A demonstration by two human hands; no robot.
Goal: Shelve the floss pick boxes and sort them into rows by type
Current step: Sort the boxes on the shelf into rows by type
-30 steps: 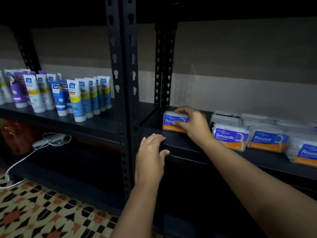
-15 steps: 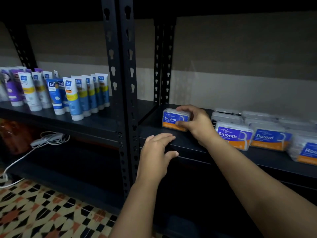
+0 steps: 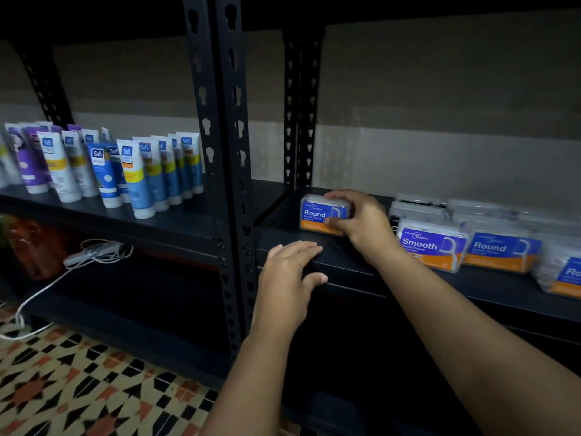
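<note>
My right hand (image 3: 361, 220) grips 1 Round box (image 3: 320, 215) standing at the left end of the shelf (image 3: 339, 262), fingers over its top, thumb on the front. Left hand (image 3: 287, 275) rests flat on the shelf edge, fingers relaxed. Smooth box (image 3: 429, 245) sits just right of my wrist.

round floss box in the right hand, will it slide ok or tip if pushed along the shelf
The Round box looks like rigid clear plastic, so probably stiff. It sits low and wide on the shelf, so likely slides rather than tips. The right hand spans it easily, suggesting it's light.
</note>
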